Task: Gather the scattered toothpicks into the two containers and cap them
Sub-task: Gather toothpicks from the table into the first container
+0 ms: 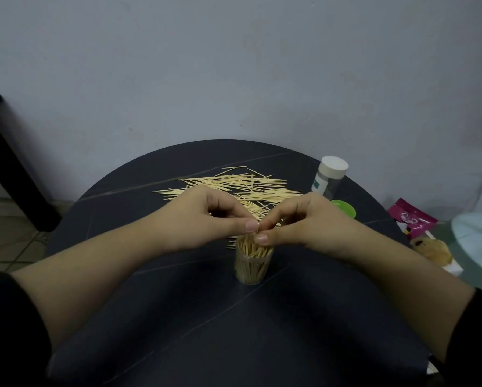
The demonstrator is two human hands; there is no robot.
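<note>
Black sleeves frame the bottom edge, and 2 bare forearms reach in over the dark round surface. The left hand and right hand meet above the open container, a clear cup standing upright near the middle of the surface and packed fairly full. Each grip is closed small, thumb against forefinger, pinching the tips of the standing toothpicks at the cup's mouth, with the other fingers curled.

Just behind the hands the scattered toothpicks lie in a loose fan, with many left to collect. At the far right edge stands a capped container with a white lid; its contents cannot be made out. A green cap lies just in front of it, partly hidden by the right hand.

The picks look light, stiff and sharp-ended, and would likely roll or skid on the smooth top. They are probably best swept into a parallel bundle, pinched mid-length and fed in end first. The cup seems light and may tip under a sideways push, so its wall needs steadying.
</note>
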